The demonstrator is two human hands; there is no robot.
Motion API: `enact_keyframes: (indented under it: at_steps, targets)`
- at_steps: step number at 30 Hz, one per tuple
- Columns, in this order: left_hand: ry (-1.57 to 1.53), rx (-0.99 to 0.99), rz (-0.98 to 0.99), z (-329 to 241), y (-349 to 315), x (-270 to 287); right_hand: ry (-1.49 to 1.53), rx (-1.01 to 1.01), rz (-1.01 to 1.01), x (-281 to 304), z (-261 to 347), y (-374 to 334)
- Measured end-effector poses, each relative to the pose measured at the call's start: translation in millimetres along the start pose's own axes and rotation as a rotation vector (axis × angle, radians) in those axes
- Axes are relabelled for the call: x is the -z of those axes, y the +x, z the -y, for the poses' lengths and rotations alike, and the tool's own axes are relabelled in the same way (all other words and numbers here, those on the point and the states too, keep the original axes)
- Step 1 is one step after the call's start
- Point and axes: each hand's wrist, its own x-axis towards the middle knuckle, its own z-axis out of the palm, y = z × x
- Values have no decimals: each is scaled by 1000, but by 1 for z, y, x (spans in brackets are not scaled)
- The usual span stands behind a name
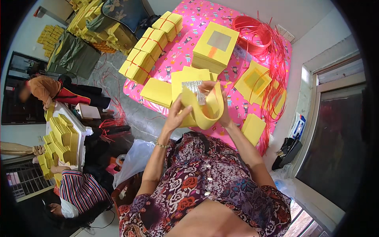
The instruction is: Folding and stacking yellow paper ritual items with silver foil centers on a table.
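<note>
Between my two hands a yellow paper sheet, or a thin wad of sheets, (205, 122) is bent into a U-shaped curve. My left hand (176, 115) grips its left side, with the thumb on the near face. On the right side my right hand (225, 114) holds the other end, its fingers partly hidden behind the paper. Just beyond lies a pile of yellow sheets (189, 74) with a silver foil square on top. A flat yellow stack (157, 92) sits left of the pile, and a taller stack (201, 58) with a grey square stands farther back.
Red-tied yellow bundles (148, 47) line the left of the pink table cover (199, 15). Red plastic strapping (252, 43) lies coiled and trailing at right, near more yellow sheets (252, 128). At far left, two people sit by a white table (81, 138) piled with yellow stacks.
</note>
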Motion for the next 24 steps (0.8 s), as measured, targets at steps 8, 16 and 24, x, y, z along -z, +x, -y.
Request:
enact_keyframes:
  at_steps: [8,16,24]
  targets:
    - [47,-7,177,-10,15,-39,202,-164,-67,-3,1,-18]
    - [-141,171,296,-11,13,-35,482,-275,153,7,0,-25]
    - [-242,105,39,-21,16,-33,184,-227,-145,52,3,-39]
